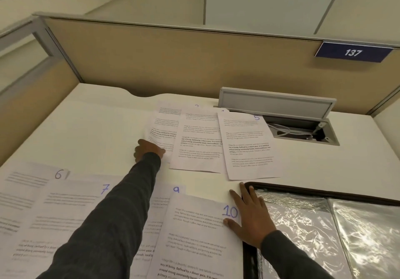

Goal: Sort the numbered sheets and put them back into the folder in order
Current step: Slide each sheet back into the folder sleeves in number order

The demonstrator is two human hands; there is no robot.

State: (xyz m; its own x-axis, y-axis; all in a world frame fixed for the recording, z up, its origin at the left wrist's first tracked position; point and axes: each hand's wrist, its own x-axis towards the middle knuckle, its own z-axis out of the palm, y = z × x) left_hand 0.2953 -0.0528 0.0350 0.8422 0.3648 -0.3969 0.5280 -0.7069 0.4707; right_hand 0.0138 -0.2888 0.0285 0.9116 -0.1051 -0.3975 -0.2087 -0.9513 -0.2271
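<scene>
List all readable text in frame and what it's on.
"137": blue plate on partition
"5": far right sheet
"6": near left sheet
"7": sheet right of it
"9": next sheet
"10": nearest sheet
Unreadable: body print; numbers on other far sheets.

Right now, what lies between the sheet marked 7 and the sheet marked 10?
Head view: the sheet marked 9, partly under sheet 10, and the left arm's dark sleeve crossing over.
</scene>
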